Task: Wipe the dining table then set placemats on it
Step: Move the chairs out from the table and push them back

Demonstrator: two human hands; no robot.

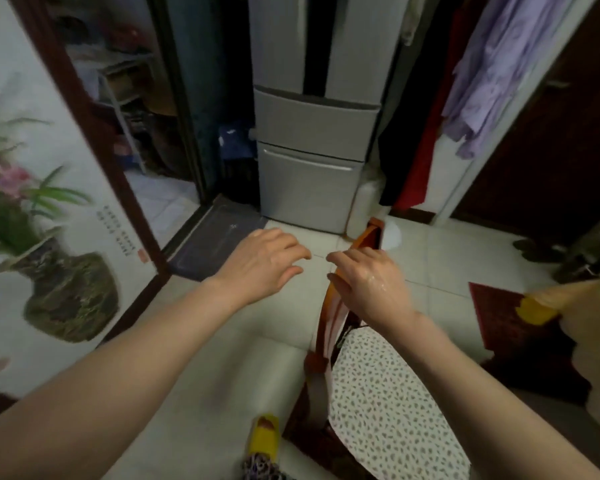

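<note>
Left hand (pixel 267 261): centre frame, fingers spread, empty. Right hand (pixel 371 285): just right of centre, wet-looking, fingers loosely curved over wooden chair back (pixel 329 306); grip uncertain. Dining table, placemats: not identifiable in view. Step, judged: clearing the chair or fetching supplies; next, locate table.

silver fridge (pixel 317 140) at back | wooden chair (pixel 340 306), spotted cushion (pixel 388 393) | purple clothes (pixel 489 74) hanging | red mat (pixel 499 317)

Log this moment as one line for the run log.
left hand: open, empty | right hand: open, on chair back | dining table: not in view
</note>
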